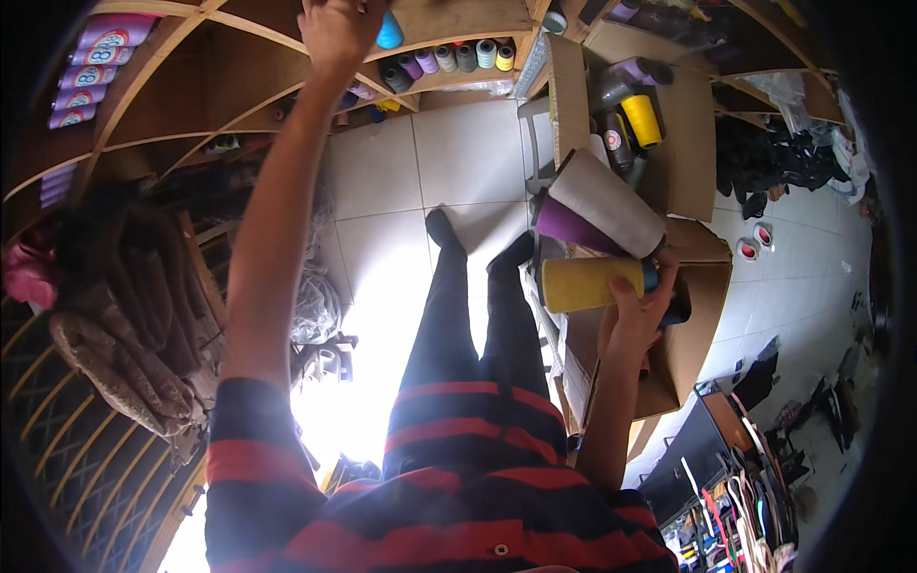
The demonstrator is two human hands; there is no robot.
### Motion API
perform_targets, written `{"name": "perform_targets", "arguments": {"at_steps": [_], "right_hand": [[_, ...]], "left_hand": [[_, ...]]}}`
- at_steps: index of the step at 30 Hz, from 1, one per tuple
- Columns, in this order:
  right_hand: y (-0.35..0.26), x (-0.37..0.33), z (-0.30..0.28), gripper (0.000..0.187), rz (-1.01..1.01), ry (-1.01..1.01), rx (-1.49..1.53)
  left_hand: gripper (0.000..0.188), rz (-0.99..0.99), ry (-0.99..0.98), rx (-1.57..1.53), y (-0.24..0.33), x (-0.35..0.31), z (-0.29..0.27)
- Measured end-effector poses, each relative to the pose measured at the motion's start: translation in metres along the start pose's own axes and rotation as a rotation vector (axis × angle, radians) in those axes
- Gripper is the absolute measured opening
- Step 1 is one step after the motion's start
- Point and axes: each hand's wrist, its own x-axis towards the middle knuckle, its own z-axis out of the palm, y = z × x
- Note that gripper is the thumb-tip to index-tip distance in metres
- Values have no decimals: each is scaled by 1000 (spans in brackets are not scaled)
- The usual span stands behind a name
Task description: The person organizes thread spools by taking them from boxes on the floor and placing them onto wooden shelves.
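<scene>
My left hand (334, 36) is raised to the shelf at the top edge, its fingers curled and partly cut off by the frame. Against them is a blue thread cone (390, 31). On the right, my right hand (642, 298) is closed around a yellow thread cone (590, 285), with the thumb lying across it. A purple thread cone (576, 227) and a large pale grey thread cone (607, 202) are bunched beside the yellow one, above the carton. How the fingers reach those two is hidden. A small blue end (650, 277) shows by the thumb.
Wooden shelving (458, 21) curves along the far side, with several thread cones (446, 59) in a row. An open cardboard carton (683, 153) holds more cones, including a yellow one (641, 121). Brown fabric (129, 315) hangs at left. A chair frame (537, 143) stands beside the carton.
</scene>
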Motion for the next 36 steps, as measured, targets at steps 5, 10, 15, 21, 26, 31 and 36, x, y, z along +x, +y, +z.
{"name": "perform_targets", "arguments": {"at_steps": [5, 10, 15, 21, 26, 31, 36], "right_hand": [[5, -5, 6, 58, 2, -16, 15], [8, -8, -4, 60, 6, 6, -68], [7, -8, -5, 53, 16, 4, -112], [14, -6, -15, 51, 34, -1, -109], [14, -5, -16, 51, 44, -19, -172], [22, 2, -17, 53, 29, -68, -177], [15, 10, -12, 53, 107, -193, -233]], "left_hand": [[13, -39, 80, 128, -10, 23, 19], [19, -65, -22, 171, -1, 33, 25], [38, -54, -77, 367, -78, 52, 66], [32, -161, -136, 311, -51, 48, 59], [26, -127, -114, 303, -41, 42, 53], [27, -59, -31, 304, -38, 40, 45], [23, 157, 15, -157, -4, 19, 25]]}}
